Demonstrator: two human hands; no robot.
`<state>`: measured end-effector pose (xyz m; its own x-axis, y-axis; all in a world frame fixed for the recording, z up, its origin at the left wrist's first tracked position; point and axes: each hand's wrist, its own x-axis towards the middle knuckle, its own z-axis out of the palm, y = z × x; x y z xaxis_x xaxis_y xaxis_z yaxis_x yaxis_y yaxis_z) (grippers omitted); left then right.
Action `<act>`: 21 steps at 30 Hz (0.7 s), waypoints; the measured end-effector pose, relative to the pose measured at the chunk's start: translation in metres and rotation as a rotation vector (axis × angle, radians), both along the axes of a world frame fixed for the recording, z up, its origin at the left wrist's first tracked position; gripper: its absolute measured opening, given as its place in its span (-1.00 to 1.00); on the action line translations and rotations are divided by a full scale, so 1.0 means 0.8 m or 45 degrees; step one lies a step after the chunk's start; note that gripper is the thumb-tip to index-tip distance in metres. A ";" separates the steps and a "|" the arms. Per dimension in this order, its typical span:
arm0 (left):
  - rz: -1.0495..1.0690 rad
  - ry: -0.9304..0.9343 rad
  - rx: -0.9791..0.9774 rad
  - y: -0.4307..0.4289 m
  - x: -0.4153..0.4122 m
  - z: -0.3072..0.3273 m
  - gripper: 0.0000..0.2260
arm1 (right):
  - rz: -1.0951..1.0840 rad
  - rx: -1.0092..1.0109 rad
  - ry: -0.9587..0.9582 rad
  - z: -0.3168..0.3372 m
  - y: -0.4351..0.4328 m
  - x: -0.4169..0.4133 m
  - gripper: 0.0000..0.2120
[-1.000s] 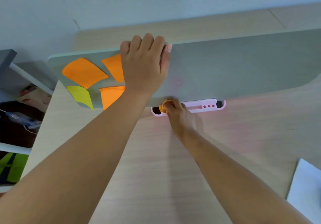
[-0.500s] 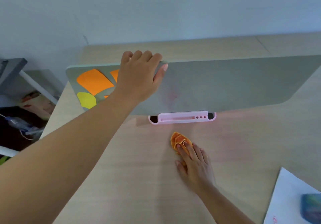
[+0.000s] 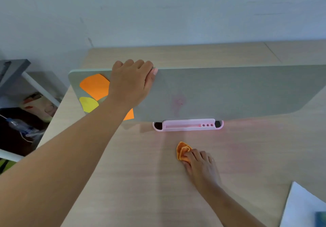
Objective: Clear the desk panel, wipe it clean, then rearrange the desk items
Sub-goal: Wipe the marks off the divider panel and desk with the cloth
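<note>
The grey desk panel [image 3: 229, 92] stands upright across the middle of the frame, smooth and matte with rounded corners, seated in a pink plastic holder [image 3: 187, 125] with a slot and three small holes; a faint pinkish smudge [image 3: 179, 101] marks its face just above the holder. At its left end cling sticky notes, orange [image 3: 94, 85] and yellow [image 3: 88, 104], curling at the edges, so the clearing looks unfinished to me. The left hand [image 3: 131, 84] is clamped over the panel's top edge, fingers curled behind it; the right hand [image 3: 201, 165] lies low on the pale wood-grain table [image 3: 123, 174], its fingertips pinching a crumpled orange scrap [image 3: 182, 151], seemingly a peeled note. The next move, I judge, calls for letting go of that scrap and peeling the remaining notes before any wiping. A white sheet [image 3: 303, 207] sits at the lower right; a cluttered shelf [image 3: 21, 103] shows at the left.
</note>
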<state>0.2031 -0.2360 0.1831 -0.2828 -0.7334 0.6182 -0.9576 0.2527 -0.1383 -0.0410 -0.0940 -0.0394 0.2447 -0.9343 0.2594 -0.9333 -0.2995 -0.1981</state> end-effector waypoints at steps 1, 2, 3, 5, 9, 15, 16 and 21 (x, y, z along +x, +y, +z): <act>0.004 0.006 -0.013 -0.001 0.000 -0.001 -0.71 | 0.097 -0.052 0.049 0.006 -0.008 0.002 -0.78; 0.000 0.007 -0.026 -0.002 0.000 -0.001 -0.71 | 0.187 -0.133 0.094 0.015 -0.017 0.003 -0.77; -0.009 0.008 -0.039 -0.003 0.000 -0.002 -0.71 | 0.237 -0.206 0.113 0.034 -0.028 0.005 -0.74; -0.014 0.012 -0.060 -0.003 -0.001 -0.003 -0.70 | 0.213 -0.387 0.021 0.078 -0.064 0.014 -0.67; -0.002 0.014 -0.093 -0.004 -0.001 -0.006 -0.70 | 0.077 -0.690 -0.462 0.172 -0.146 0.021 -0.80; -0.003 0.032 -0.132 -0.006 -0.001 -0.010 -0.67 | 0.292 -0.911 0.052 0.144 -0.180 0.031 -0.93; -0.004 0.033 -0.134 -0.007 -0.002 -0.010 -0.67 | 0.317 -0.883 0.119 0.128 -0.179 0.024 -0.86; 0.002 0.057 -0.162 -0.008 -0.004 -0.013 -0.66 | 0.160 -0.882 0.004 0.158 -0.173 -0.009 -0.87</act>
